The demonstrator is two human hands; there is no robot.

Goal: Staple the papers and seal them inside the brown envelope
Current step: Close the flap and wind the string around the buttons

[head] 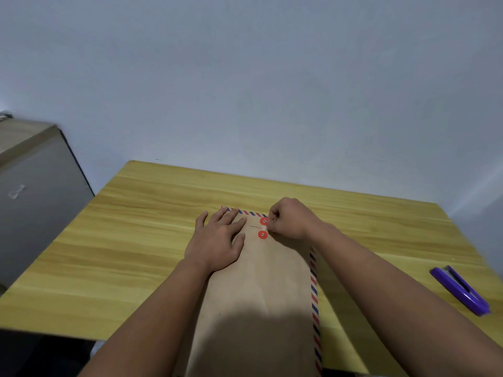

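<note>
left hand flat, fingers straight, pressing brown envelope on counter; right hand grip pinches string by red discs.

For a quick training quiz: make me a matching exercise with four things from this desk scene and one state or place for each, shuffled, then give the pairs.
Column one:
1. left hand
2. right hand
3. stapler
4. brown envelope

Column two:
A. lies apart at the right edge of the table, untouched
B. rests flat on the flap, fingers straight
C. lies lengthwise under both hands, striped border along its edges
D. pinches the thin string beside the red discs

Pairs: 1-B, 2-D, 3-A, 4-C
</note>
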